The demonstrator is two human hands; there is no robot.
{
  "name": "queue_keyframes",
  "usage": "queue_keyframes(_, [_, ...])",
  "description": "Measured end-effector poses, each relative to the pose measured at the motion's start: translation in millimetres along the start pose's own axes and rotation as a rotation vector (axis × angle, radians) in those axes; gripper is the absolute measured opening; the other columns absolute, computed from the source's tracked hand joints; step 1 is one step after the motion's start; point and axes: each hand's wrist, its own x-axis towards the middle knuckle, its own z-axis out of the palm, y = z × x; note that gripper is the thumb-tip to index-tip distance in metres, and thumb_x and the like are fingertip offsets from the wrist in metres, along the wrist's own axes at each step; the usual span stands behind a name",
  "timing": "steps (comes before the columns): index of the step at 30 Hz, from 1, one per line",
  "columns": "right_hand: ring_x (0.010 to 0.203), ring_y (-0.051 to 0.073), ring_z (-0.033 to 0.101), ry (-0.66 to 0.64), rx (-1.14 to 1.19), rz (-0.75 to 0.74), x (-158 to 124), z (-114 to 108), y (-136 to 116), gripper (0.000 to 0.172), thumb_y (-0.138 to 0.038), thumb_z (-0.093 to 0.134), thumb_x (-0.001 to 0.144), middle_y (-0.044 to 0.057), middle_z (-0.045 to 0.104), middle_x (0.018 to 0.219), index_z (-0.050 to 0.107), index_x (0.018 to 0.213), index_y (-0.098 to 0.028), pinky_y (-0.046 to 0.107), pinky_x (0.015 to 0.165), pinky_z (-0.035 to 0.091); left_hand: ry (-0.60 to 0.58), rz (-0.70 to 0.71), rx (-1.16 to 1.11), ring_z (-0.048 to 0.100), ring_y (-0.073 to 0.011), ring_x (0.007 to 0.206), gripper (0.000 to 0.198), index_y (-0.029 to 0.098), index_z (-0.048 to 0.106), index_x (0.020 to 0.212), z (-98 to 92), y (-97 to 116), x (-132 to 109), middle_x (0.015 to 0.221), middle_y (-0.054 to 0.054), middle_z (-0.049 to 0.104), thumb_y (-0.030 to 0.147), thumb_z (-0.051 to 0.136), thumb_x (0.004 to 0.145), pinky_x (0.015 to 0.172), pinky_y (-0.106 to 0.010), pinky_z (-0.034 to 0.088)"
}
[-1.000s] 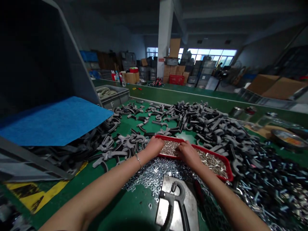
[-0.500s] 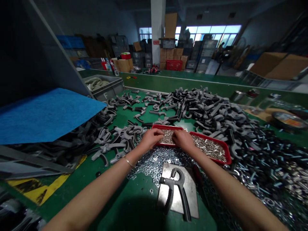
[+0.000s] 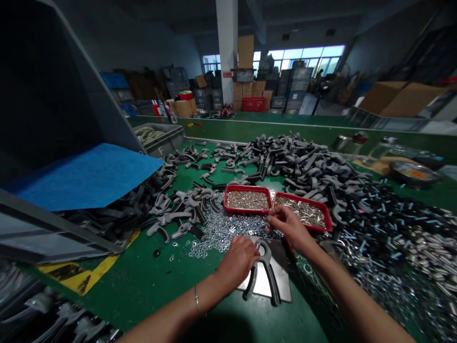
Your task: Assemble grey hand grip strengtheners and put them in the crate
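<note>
My left hand [image 3: 240, 259] is closed on the grip tool [image 3: 270, 277] over the metal plate [image 3: 283, 272] — probably light and stiff, best held by its head. My right hand [image 3: 292, 228] half-curls near the left red tray [image 3: 246, 211] — pinching anything, I can't tell.

You are angling your left forearm [image 3: 178, 307] and right forearm [image 3: 346, 281] inward from opposite sides. Your left hand [image 3: 237, 259] is showing its back, fingers curling under, tips mostly hidden; your right hand [image 3: 290, 228] is reaching farther forward, its fingers bending loosely inward.
</note>
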Motion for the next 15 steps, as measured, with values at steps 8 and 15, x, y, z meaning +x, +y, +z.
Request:
queue_keyframes(8, [0.064,0.018,0.068,0.034,0.501,0.323,-106.0,-7.7,23.3,0.034,-0.048,0.078,0.072,-0.001,0.066,0.073,0.061,0.083,-0.020,0.036,0.069,0.059,0.077,0.241,0.268,0.056,-0.0244,0.092,0.020,0.017,0.067,0.102,15.2,-7.0,-11.0,0.096,-0.008,0.068,0.020,0.047,0.101,0.087,-0.041,0.042])
queue_keyframes(15, [0.065,0.020,0.070,0.017,0.402,0.254,-110.1,5.4,21.3,0.032,-0.051,0.067,0.083,0.002,0.068,0.072,0.061,0.087,-0.020,0.036,0.067,0.059,0.068,0.268,0.260,0.056,-0.0270,0.115,0.039,0.020,0.051,0.138,21.6,-8.3,-39.2,0.131,-0.013,0.061,0.016,0.047,0.100,0.100,-0.047,0.043])
